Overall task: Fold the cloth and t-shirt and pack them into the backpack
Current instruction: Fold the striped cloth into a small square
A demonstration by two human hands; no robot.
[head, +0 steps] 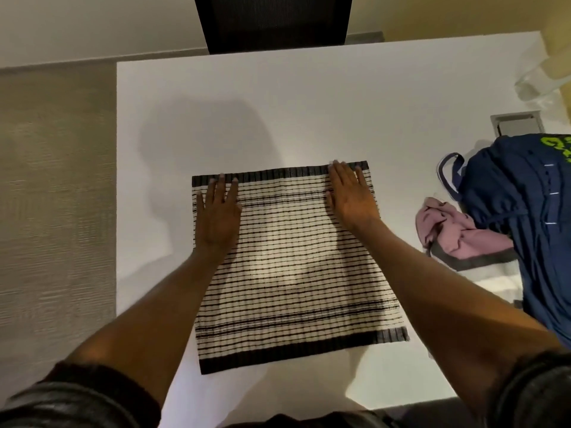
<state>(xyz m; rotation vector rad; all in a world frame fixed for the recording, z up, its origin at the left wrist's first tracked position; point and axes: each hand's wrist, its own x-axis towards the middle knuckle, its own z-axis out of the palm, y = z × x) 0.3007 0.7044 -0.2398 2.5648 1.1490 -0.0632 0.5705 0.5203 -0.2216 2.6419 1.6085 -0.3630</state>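
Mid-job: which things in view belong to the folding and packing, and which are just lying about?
Job: striped cloth, flat under left hand and right hand; crumpled pink t-shirt; navy backpack beside it.
Lying about: black chair; grey hatch in the white table.

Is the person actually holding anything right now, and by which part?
Nothing is gripped. The left hand and right hand lie flat, fingers straight, on the far end of the striped cloth.

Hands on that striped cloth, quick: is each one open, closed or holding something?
Left hand: open, fingers straight, flat on the striped cloth, gripping nothing.
Right hand: open, flat on the same cloth, gripping nothing.
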